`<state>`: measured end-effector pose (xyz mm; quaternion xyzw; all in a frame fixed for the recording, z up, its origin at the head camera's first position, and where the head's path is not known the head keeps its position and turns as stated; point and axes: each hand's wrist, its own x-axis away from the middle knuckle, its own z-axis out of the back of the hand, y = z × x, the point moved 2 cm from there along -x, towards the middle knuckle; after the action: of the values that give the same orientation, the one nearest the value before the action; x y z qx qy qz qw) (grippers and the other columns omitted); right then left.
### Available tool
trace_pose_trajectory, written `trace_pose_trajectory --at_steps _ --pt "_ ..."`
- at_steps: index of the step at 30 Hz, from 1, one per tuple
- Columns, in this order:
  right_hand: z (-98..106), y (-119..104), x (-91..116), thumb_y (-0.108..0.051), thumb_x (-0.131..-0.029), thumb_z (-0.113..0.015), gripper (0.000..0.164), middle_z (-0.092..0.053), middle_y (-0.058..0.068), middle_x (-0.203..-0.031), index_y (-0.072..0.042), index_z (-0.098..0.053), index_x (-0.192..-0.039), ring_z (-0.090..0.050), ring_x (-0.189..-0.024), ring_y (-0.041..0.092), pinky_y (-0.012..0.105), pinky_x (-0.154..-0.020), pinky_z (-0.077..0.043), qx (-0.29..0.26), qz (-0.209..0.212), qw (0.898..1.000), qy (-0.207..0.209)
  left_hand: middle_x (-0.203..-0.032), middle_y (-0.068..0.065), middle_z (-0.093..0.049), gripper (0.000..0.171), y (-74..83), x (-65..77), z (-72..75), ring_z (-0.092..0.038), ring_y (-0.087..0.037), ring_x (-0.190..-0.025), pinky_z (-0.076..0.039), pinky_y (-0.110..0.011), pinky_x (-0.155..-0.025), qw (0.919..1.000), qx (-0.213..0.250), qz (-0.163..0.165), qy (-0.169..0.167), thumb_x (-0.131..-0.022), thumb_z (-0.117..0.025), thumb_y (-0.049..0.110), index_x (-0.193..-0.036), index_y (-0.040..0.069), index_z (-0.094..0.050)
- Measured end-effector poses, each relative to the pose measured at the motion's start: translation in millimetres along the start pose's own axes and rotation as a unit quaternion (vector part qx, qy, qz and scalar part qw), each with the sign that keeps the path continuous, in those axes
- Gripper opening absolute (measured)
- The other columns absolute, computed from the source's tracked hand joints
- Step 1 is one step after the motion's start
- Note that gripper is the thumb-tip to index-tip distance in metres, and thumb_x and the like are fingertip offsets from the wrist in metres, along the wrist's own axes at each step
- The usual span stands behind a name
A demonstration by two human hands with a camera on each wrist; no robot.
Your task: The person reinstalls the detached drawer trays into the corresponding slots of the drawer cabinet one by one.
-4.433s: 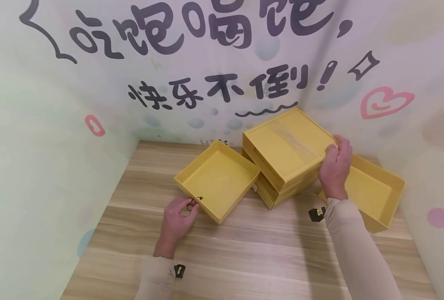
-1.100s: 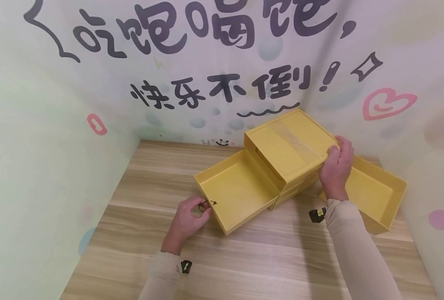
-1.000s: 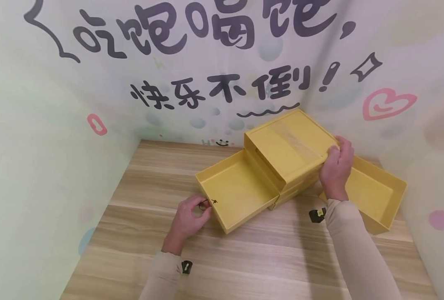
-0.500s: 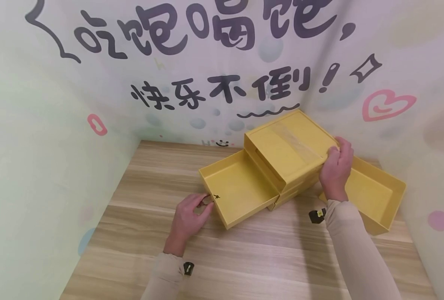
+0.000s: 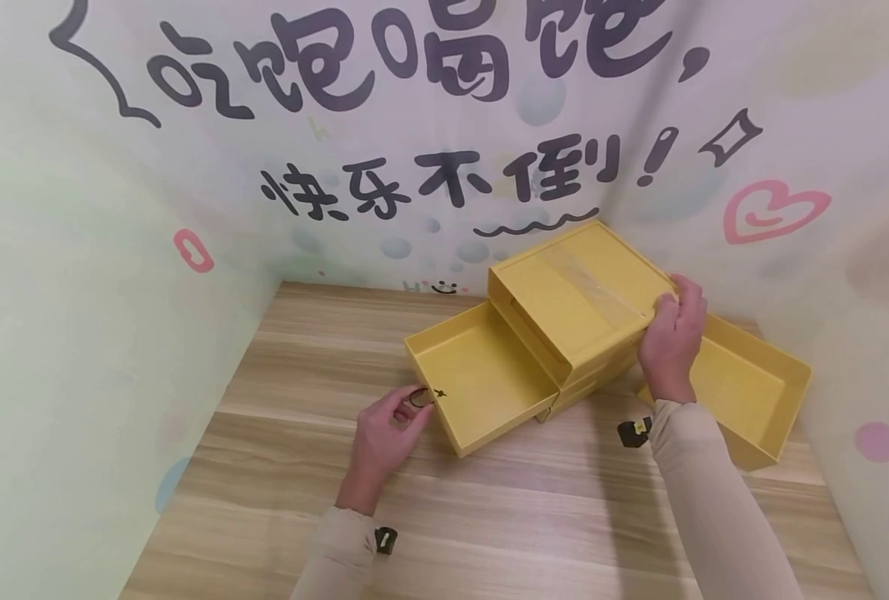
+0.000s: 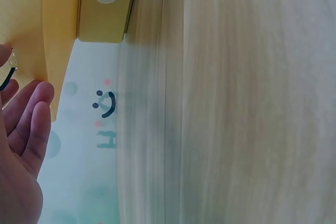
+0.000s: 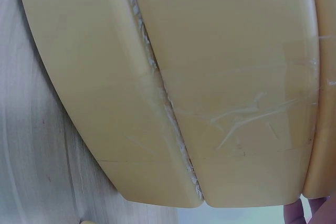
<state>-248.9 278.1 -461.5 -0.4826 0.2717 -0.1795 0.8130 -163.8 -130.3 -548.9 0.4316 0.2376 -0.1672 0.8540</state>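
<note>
The left hand (image 5: 384, 433) pinches a dark loop (image 5: 417, 406) on the yellow drawer (image 5: 481, 379), which sits partway into the yellow cabinet (image 5: 575, 292), its loop end pointing near-left; with the inner end hidden, I can't tell its long axis. Beyond, the right hand (image 5: 671, 342) grips the cabinet's right-hand corner, thumb on top, near a second open drawer (image 5: 744, 387) on the table (image 5: 504, 517), and behind stands the lettered wall (image 5: 227, 192).
</note>
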Motion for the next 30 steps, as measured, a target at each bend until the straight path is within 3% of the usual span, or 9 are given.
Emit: trace_pose_trajectory --at_steps 6,13,21,30 --pt "0 0 0 -0.029 -0.102 -0.028 0.049 -0.050 0.013 -0.130 -0.013 -0.051 -0.141 -0.047 -0.115 0.028 0.045 -0.101 -0.037 -0.004 -0.002 1.000 -0.001 -0.076 -0.002 -0.075 0.034 1.1 -1.4 -2.7 -0.067 -0.007 -0.064 -0.057 -0.021 -0.058 0.9993 0.007 0.034 -0.010 -0.082 -0.085 0.015 -0.113 0.012 -0.073" --pt "-1 1 1 -0.030 -0.102 -0.026 0.049 -0.049 0.012 -0.129 -0.015 -0.051 -0.143 -0.046 -0.112 0.027 0.043 -0.099 -0.037 -0.003 -0.004 1.000 -0.007 -0.075 -0.001 -0.073 0.033 5.6 -6.3 -5.7 -0.066 -0.007 -0.064 -0.056 -0.020 -0.058 0.9989 0.007 0.044 -0.014 -0.083 -0.085 0.018 -0.113 0.012 -0.073" --pt "1 -1 -1 -0.029 -0.103 -0.027 0.049 -0.049 0.013 -0.135 -0.014 -0.050 -0.143 -0.047 -0.119 0.028 0.046 -0.107 -0.037 -0.006 -0.006 1.000 -0.010 -0.073 0.000 -0.073 0.031 10.3 -9.0 -13.5 -0.067 -0.007 -0.063 -0.056 -0.018 -0.059 0.9982 0.000 0.055 -0.024 -0.084 -0.083 0.021 -0.113 0.013 -0.073" --pt "1 2 -3 -0.030 -0.103 -0.027 0.050 -0.048 0.016 -0.139 -0.012 -0.048 -0.146 -0.046 -0.123 0.029 0.047 -0.111 -0.036 -0.003 0.002 1.000 -0.027 -0.085 -0.003 -0.077 0.031 10.7 -11.6 -18.1 -0.067 -0.008 -0.065 -0.057 -0.019 -0.060 0.9961 0.037 0.073 -0.033 -0.088 -0.080 0.022 -0.116 0.011 -0.072"
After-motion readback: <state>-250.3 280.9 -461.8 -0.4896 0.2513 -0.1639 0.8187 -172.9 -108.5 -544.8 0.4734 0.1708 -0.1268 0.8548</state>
